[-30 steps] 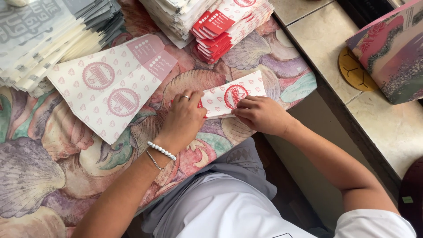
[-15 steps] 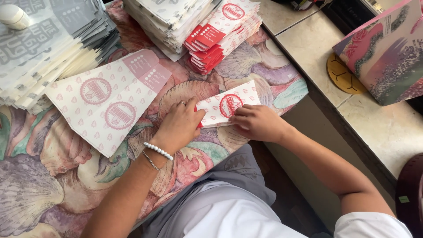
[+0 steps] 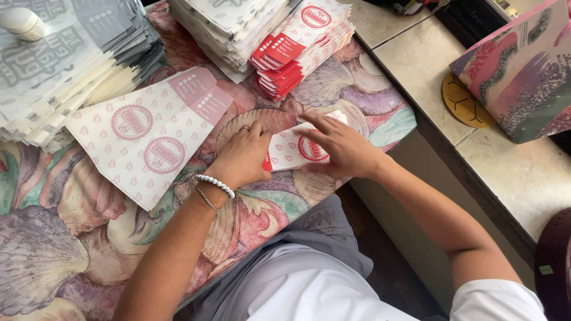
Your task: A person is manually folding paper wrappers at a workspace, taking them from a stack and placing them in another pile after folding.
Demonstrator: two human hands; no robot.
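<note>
**One packet under both hands, a stack of folded ones beside it**

One small white paper packet (image 3: 295,148) with a red round emblem lies flat on the shell-patterned tablecloth (image 3: 53,261), near the table's front edge, and both hands are on it. Left hand (image 3: 241,157): fingers curled down, tips pressing the packet's left end where a red strip shows. Right hand (image 3: 339,148): fingers spread flat over the right part, holding it to the cloth; neither hand lifts or pinches it, as far as can be seen.

Progress, judged from the layout: a pile of finished red-and-white packets (image 3: 303,44) sits behind the hands, fanned like shingles, so a good share looks done. The packet in hand appears mid-fold or being creased. Much looks left: one large flat sheet (image 3: 146,139), white with small pink marks, two red round emblems and a pink corner panel, lies unfolded just left of the left hand, and more stock is stacked behind.

Other paper goods:
- Thick stack of white sheets (image 3: 226,27) at the top centre, touching the finished pile.
- Grey-printed sheets (image 3: 65,65) fanned at top left (a small white rounded object (image 3: 22,22) rests on them).
- Pink, purple and green patterned bag (image 3: 523,71) on the stone counter at right, beside a round yellow coaster (image 3: 461,104).
</note>
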